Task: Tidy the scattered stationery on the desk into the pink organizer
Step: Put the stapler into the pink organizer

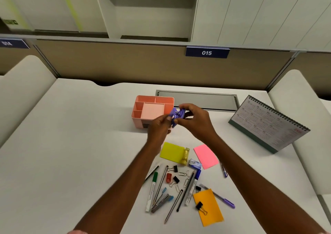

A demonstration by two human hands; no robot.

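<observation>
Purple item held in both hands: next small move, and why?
Probably lower the purple item into the pink organizer: left hand and right hand hold it at the organizer's near right corner, open compartments just beside it.

Brightness: even, fairly bright indoor light, slightly warm.
Source: seemingly overhead, out of view.
Shadows: soft, faint patch on the desk [71, 126] beside the pink organizer [138, 122]; open shelf [152, 18] dim inside.
Blur: left hand [158, 128], right hand [197, 121] and the purple item [176, 115] they grip are smeared.
Distortion: wide-angle bend; cupboards [259, 13] lean at the edges.
</observation>
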